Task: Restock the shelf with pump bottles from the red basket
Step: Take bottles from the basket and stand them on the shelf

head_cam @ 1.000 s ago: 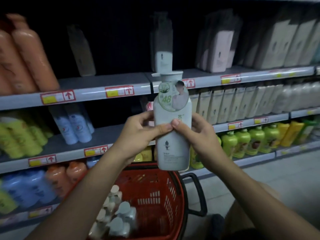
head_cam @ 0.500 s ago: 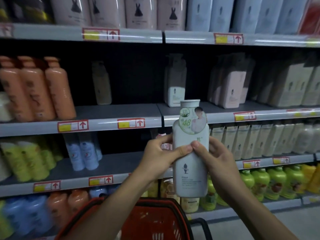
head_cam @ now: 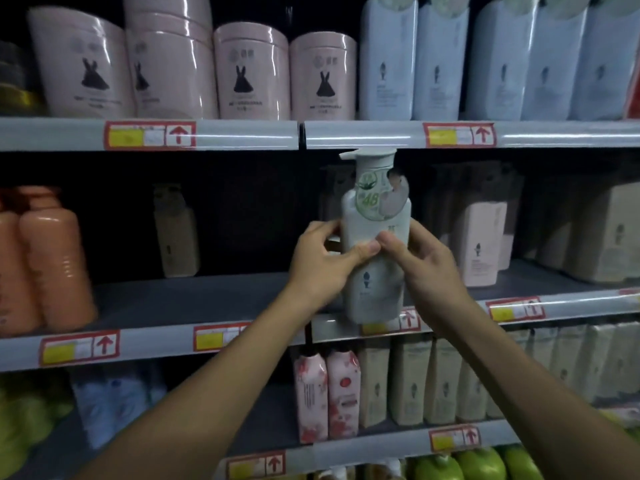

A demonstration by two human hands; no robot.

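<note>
Nearest to us, two bare forearms rise from five and seven o'clock toward the middle of the view. The left hand [head_cam: 320, 265] and the right hand [head_cam: 424, 266] meet around one pale pump bottle [head_cam: 375, 237], each grip clamped on it: our thumbs press its front side by side while the curled fingers wrap its flanks. We hold the bottle upright, its pump spout pointing to nine o'clock, a round green sticker reading 48 near its shoulder. Its base hangs level with the front edge of the middle shelf [head_cam: 207, 303], in front of the price rail [head_cam: 512, 310]. Farther back on that shelf stand orange bottles [head_cam: 52, 258] at nine o'clock, a tan bottle [head_cam: 176, 233] in the dark gap, and pinkish bottles [head_cam: 481, 244] at three o'clock. Above, at twelve, sit pink canisters [head_cam: 249, 71] with a black rabbit mark and pale blue packs [head_cam: 440, 60].
</note>
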